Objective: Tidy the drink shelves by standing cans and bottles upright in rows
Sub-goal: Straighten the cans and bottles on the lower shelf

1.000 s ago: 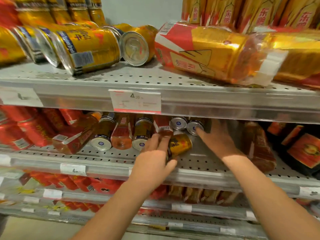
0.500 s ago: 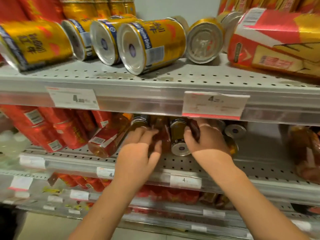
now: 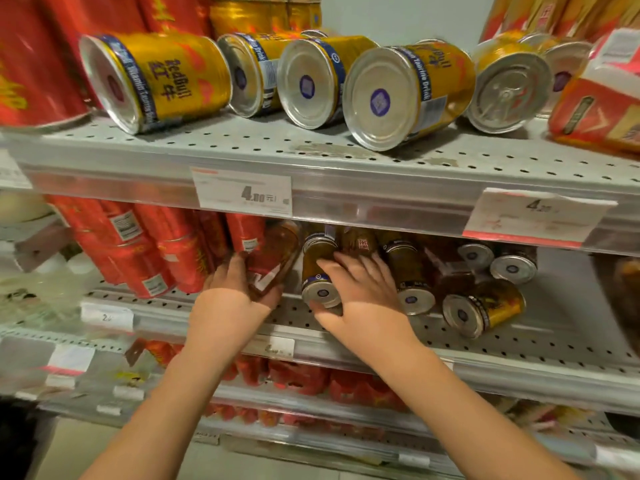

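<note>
On the middle shelf point(image 3: 540, 344) an amber bottle point(image 3: 277, 261) with a red label is held tilted, close to the front edge. The left hand point(image 3: 227, 299) is clamped on it, with the thumb under its near end. Just to the right a gold can point(image 3: 318, 271) lies on its side, base turned toward the edge. The right hand point(image 3: 363, 296) is spread over it, thumb beneath the base and fingers reaching onto the things beside it. Whether that grip is closed cannot be told. Headroom is cut by the upper shelf point(image 3: 207, 147), whose front rail and price tag point(image 3: 244, 194) hang just above both hands. On the left the bottle is hemmed in by packed red cans point(image 3: 156, 258). On the right, toppled gold cans point(image 3: 485, 306) are strewn, one just beside the right hand. Bare perforated shelf is left open near the edge at the right. On the upper shelf a row of fallen cans point(image 3: 162, 77) is seen, bases facing out.
</note>
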`<move>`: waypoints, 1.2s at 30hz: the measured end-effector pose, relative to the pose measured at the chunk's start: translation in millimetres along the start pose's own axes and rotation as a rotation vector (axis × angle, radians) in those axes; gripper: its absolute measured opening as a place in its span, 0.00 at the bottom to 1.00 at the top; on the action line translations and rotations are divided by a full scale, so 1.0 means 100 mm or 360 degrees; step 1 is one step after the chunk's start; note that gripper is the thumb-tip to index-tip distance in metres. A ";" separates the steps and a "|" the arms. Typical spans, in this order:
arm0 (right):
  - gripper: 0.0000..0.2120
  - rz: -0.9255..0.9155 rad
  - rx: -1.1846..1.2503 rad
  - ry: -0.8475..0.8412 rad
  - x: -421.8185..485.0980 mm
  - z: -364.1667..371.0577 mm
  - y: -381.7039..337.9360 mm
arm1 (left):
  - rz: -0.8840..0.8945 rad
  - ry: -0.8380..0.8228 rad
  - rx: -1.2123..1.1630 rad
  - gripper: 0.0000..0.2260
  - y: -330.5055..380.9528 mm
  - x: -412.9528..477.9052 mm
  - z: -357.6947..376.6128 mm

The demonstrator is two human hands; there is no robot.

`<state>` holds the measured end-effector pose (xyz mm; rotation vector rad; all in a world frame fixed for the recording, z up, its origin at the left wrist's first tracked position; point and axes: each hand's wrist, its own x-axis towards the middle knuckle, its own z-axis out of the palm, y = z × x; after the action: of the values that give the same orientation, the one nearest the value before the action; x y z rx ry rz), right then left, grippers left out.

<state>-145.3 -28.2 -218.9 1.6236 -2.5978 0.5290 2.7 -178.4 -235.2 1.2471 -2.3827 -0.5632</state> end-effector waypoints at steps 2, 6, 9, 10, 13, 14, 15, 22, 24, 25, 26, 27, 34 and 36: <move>0.29 -0.0051 -0.0041 -0.0030 0.00 0.03 -0.02 | -0.0024 0.0058 -0.0195 0.31 -0.02 -0.02 -0.03; 0.29 -0.0044 -0.0056 -0.0011 -0.02 0.09 -0.01 | -0.0076 0.0179 -0.0575 0.27 0.02 -0.24 -0.13; 0.32 -0.0041 -0.0019 -0.0001 -0.04 0.09 -0.03 | -0.0073 0.0243 -0.0727 0.29 0.12 -0.48 -0.21; 0.33 -0.0025 0.0030 0.0019 -0.05 0.07 -0.04 | -0.0048 0.0265 -0.0776 0.29 0.16 -0.55 -0.24; 0.30 0.0111 0.0291 0.0193 -0.15 -0.02 0.00 | 0.0016 0.0287 -0.0915 0.27 0.32 -0.70 -0.33; 0.28 0.0179 0.0390 0.0276 -0.21 -0.07 0.03 | 0.0051 0.0278 -0.0928 0.27 0.38 -0.74 -0.36; 0.26 0.0251 0.0479 0.0351 -0.27 -0.12 0.08 | 0.0087 0.0261 -0.0938 0.26 0.45 -0.78 -0.38; 0.22 0.0669 0.1302 0.0575 -0.87 -0.50 0.45 | 0.0251 -0.0097 -0.1112 0.27 1.17 -1.00 -0.04; 0.18 0.0820 0.1630 0.0549 -1.09 -0.63 0.59 | 0.0328 -0.0179 -0.1072 0.29 1.46 -1.09 0.14; 0.16 0.0866 0.1730 0.0539 -1.19 -0.70 0.70 | 0.0373 -0.0202 -0.1033 0.30 1.62 -1.13 0.25; 0.13 0.0893 0.1786 0.0557 -1.29 -0.77 0.82 | 0.0411 -0.0222 -0.0990 0.30 1.79 -1.17 0.36; 0.10 0.0926 0.1810 0.0599 -1.39 -0.86 0.95 | 0.0438 -0.0251 -0.0947 0.28 1.96 -1.21 0.48; 0.08 0.1584 0.1554 0.0676 -1.55 -1.10 2.17 | 0.0578 -0.0610 -0.0409 0.24 3.21 -1.41 1.41; 0.14 0.1548 0.1513 0.0591 -1.49 -1.11 2.46 | 0.0497 -0.0747 -0.0364 0.26 3.39 -1.40 1.62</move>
<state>-310.4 232.2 -210.7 0.0079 -2.7584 2.0567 -236.0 143.4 -218.5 0.6779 -2.7129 -1.0837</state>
